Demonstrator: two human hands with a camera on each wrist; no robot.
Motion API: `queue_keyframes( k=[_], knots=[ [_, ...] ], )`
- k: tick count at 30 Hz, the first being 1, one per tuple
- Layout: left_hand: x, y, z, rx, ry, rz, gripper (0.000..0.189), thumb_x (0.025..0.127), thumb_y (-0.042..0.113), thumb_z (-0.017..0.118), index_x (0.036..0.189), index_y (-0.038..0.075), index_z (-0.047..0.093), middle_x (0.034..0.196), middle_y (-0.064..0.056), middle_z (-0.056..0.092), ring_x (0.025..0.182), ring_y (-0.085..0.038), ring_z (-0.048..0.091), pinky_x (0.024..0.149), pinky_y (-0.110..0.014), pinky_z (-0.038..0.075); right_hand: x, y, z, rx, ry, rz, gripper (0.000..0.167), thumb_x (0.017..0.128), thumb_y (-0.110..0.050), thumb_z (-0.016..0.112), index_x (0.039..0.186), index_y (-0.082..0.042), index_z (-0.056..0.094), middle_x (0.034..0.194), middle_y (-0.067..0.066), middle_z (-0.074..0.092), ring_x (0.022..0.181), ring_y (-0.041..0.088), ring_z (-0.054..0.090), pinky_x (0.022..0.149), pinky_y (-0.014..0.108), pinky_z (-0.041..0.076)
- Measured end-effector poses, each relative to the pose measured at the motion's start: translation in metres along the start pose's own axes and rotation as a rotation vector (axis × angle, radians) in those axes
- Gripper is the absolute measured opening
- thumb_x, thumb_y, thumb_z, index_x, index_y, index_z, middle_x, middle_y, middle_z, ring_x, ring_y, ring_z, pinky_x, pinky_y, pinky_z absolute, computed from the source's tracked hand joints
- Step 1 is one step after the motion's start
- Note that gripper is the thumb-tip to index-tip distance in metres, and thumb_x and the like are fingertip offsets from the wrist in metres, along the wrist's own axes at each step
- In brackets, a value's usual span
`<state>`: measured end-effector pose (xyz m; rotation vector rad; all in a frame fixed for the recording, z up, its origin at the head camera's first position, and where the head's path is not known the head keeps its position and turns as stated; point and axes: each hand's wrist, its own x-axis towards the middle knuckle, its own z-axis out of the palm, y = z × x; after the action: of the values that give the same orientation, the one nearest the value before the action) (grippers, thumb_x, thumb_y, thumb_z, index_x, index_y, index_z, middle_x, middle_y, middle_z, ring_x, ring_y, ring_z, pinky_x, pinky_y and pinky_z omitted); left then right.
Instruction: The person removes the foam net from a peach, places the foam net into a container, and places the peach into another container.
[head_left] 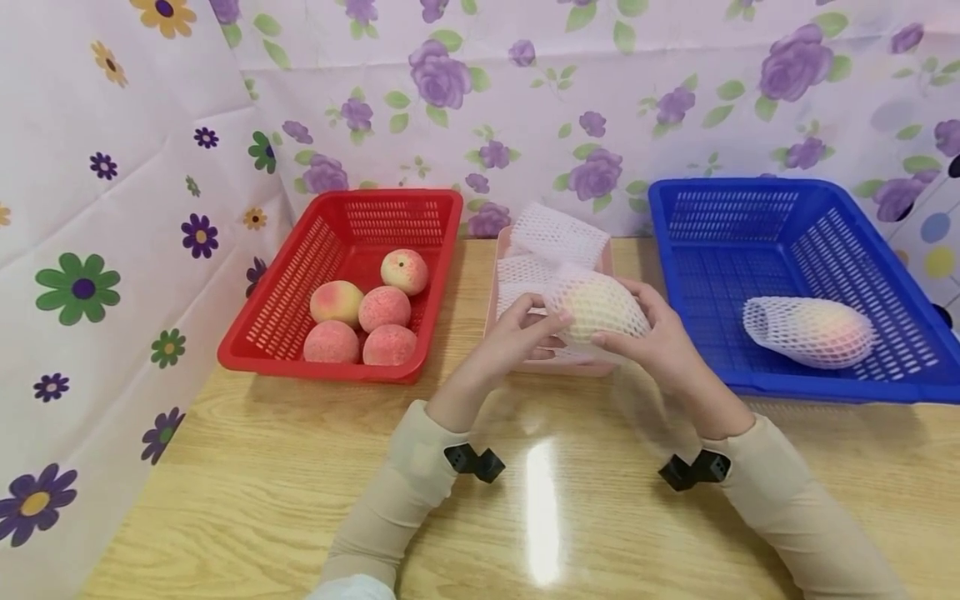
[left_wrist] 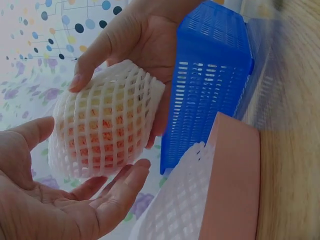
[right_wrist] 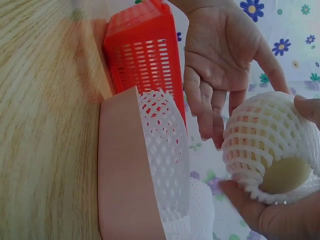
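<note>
A peach in a white foam net sleeve (head_left: 600, 308) is held up over a pink box (head_left: 491, 308). My right hand (head_left: 663, 337) grips it, thumb on one side and fingers on the other; the right wrist view shows bare yellow peach skin at the sleeve's opening. My left hand (head_left: 517, 333) is at the other end, its fingers loosely spread and its thumb at the net. In the left wrist view, this left hand (left_wrist: 65, 200) lies beside the sleeve without closing round it. More foam net sleeves (head_left: 558, 233) lie in the pink box.
On the left stands a red basket (head_left: 255, 333) with several bare peaches (head_left: 385, 309). A blue basket (head_left: 720, 275) on the right holds one peach in a foam net (head_left: 813, 332). All stand on a wooden table (head_left: 285, 467) before a flowered cloth (head_left: 525, 117).
</note>
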<state>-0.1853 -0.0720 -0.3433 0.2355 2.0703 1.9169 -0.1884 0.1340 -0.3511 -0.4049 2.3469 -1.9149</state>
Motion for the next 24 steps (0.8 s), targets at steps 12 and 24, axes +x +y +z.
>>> queue_keyframes(
  k=[12, 24],
  knots=[
    [-0.006, 0.004, -0.008, 0.216, 0.174, 0.353, 0.044, 0.08, 0.007, 0.075, 0.119, -0.002, 0.057, 0.119, -0.016, 0.059, 0.114, -0.026, 0.057, 0.099, -0.029, 0.048, -0.003, 0.001, -0.001, 0.035, -0.051, -0.039, 0.067, 0.081, -0.001, 0.071, 0.139, -0.004, 0.039, 0.117, -0.005, 0.053, 0.1, 0.008, 0.053, 0.081, 0.015, 0.048],
    [-0.009, 0.003, -0.019, 0.354, 0.099, 0.664, 0.023, 0.09, -0.007, 0.049, 0.109, -0.011, 0.062, 0.111, -0.024, 0.061, 0.099, -0.033, 0.06, 0.085, -0.034, 0.056, -0.004, 0.001, -0.004, 0.04, -0.098, 0.005, 0.068, 0.082, -0.005, 0.07, 0.142, -0.004, 0.037, 0.119, 0.0, 0.051, 0.098, 0.009, 0.053, 0.08, 0.017, 0.049]
  ],
)
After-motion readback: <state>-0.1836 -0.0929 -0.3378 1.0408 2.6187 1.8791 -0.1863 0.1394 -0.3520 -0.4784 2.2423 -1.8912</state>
